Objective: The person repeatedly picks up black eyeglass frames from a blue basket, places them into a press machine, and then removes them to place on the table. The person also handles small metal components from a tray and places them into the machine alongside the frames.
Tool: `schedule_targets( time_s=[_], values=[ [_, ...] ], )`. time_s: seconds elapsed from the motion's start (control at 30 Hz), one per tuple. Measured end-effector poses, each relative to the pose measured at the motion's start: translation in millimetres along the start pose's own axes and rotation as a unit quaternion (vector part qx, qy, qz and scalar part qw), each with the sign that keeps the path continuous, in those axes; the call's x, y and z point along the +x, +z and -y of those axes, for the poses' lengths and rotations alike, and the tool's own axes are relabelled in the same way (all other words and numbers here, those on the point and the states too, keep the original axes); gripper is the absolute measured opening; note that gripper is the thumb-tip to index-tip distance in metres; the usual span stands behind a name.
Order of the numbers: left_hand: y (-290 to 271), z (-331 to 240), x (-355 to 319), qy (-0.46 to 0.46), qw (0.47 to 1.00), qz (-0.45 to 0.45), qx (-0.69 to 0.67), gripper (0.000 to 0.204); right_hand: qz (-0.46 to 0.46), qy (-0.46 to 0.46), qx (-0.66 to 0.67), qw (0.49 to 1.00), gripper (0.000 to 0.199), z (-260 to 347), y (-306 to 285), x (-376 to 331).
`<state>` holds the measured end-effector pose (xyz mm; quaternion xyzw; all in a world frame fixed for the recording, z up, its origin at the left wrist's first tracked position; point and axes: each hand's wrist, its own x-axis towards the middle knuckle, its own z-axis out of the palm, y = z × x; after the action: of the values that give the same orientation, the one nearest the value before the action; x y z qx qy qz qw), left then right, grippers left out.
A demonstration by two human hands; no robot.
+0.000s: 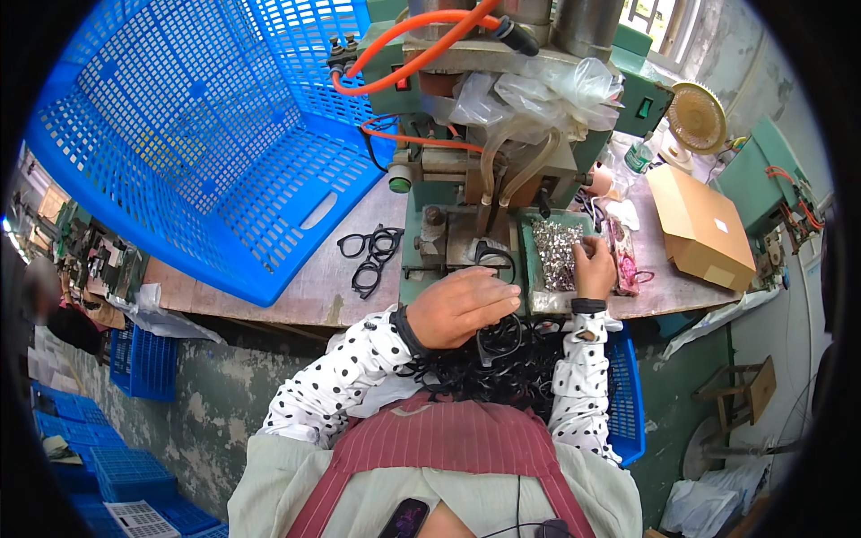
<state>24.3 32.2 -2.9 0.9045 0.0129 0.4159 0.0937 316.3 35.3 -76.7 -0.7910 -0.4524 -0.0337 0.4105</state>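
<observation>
A black spectacle frame (pixel 496 257) is held on the press fixture (pixel 466 238) under the curled left hand (pixel 462 307). Small metal parts (pixel 556 251) in the tray to the right are pinched by the right hand (pixel 594 267). Loading appears in hand; precise seating of one part is required next.

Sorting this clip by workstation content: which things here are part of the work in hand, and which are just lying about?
In use:
left hand over a black frame at the press
right hand in the tray of small metal parts
heap of black frames on the lap

Lying about:
blue crate
two frames on the bench
cardboard box
small fan
</observation>
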Motion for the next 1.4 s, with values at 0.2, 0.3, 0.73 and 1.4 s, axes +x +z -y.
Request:
schedule_targets(
  time_s=[0.2,0.3,0.73,1.4],
  values=[
    [-1.0,-1.3,1.8,-0.008,1.000,0.000,0.006,0.039,0.021,-0.139,-0.139,0.980,0.022,2.6,3.9,-22.4],
    [1.1,-2.5,-0.5,-0.012,1.000,-0.006,-0.007,0.040,-0.005,-0.132,-0.104,0.986,0.014,-2.0,13.3,-23.9],
    [-27.7,85.4,-78.2,-0.346,0.852,-0.167,0.354,0.024,-0.116,-0.143,0.036,0.982,0.008,-1.9,14.4,-25.5],
    [-36.4,37.1,-68.3,-0.334,0.874,-0.248,0.249,0.019,0.155,0.006,0.325,0.933,0.015,69.5,-21.0,-29.7]
  ],
)
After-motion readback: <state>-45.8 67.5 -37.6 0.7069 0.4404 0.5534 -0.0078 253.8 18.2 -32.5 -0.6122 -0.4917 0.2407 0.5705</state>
